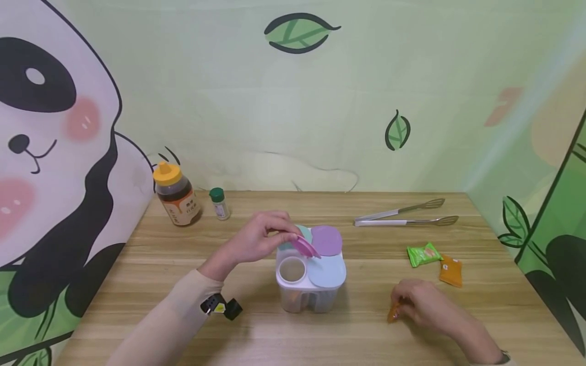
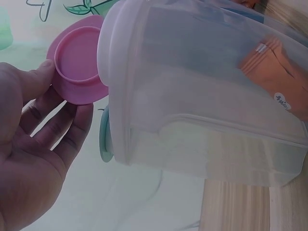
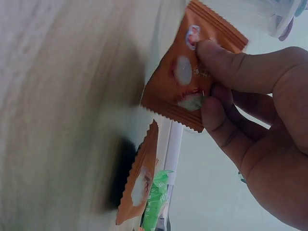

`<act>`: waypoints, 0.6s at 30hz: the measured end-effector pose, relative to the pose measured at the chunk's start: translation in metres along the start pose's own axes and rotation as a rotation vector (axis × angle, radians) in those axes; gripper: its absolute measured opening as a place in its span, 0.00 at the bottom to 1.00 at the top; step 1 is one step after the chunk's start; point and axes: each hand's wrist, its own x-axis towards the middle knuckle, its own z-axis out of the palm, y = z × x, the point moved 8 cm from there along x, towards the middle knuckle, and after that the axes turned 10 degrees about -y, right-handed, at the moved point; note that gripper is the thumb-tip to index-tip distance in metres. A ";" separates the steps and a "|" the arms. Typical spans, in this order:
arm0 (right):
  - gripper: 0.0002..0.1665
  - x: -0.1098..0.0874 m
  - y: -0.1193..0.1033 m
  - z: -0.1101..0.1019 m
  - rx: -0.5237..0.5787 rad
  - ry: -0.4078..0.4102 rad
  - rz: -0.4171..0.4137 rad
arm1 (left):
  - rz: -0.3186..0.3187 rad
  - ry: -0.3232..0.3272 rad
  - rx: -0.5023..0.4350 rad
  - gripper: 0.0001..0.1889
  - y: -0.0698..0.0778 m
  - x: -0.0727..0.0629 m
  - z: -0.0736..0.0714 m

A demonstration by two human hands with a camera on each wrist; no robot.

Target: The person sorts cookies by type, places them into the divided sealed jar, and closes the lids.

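Observation:
My left hand (image 1: 263,236) pinches a pink lid (image 2: 79,55) between thumb and fingers, tilted above the storage box (image 1: 293,300). Beneath it, one round opening (image 1: 292,269) of the box is uncovered. Purple (image 1: 327,240), light blue (image 1: 327,271) and mint green lids cover the other openings; the green one is partly behind my hand. Through the clear wall, an orange packet (image 2: 274,77) shows inside. Low over the table to the right, my right hand (image 1: 423,305) holds another orange snack packet (image 3: 178,72) by thumb and fingertips.
Beyond my right hand lie a green packet (image 1: 423,254) and an orange packet (image 1: 450,270). Metal tongs (image 1: 403,216) rest at the back right. A yellow-capped jar (image 1: 177,195) and a green-capped shaker bottle (image 1: 220,204) stand at the back left, near the wall.

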 end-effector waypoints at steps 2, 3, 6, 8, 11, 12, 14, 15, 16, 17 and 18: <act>0.16 -0.001 -0.001 -0.003 -0.003 0.039 0.010 | 0.002 0.002 0.000 0.06 0.000 0.000 0.000; 0.16 -0.001 -0.001 -0.005 0.000 0.057 0.013 | 0.001 0.002 -0.001 0.06 0.000 0.000 0.000; 0.18 -0.001 -0.003 -0.006 0.023 0.094 0.022 | -0.003 0.003 -0.001 0.06 -0.001 0.000 0.000; 0.18 -0.001 -0.004 -0.006 0.031 0.113 0.016 | -0.006 0.003 -0.003 0.06 -0.002 0.000 0.000; 0.17 -0.001 -0.005 -0.005 0.043 0.120 0.009 | -0.009 0.004 -0.003 0.06 -0.002 0.000 0.000; 0.16 -0.001 -0.005 -0.004 0.053 0.119 0.008 | -0.011 0.004 -0.003 0.06 -0.002 0.000 0.000; 0.14 0.000 -0.005 -0.004 0.069 0.119 0.007 | -0.013 0.006 -0.001 0.06 -0.002 0.000 0.000; 0.14 0.000 -0.004 -0.004 0.079 0.118 0.007 | -0.015 0.006 -0.001 0.06 -0.002 0.000 0.000; 0.14 0.000 -0.004 -0.004 0.089 0.118 0.002 | -0.018 0.008 -0.001 0.06 -0.002 0.000 0.000; 0.14 0.000 -0.004 -0.004 0.099 0.117 -0.002 | -0.019 0.008 0.000 0.06 -0.002 0.000 0.000; 0.14 0.000 -0.004 -0.004 0.110 0.117 -0.004 | -0.020 0.008 0.002 0.06 -0.003 0.000 0.000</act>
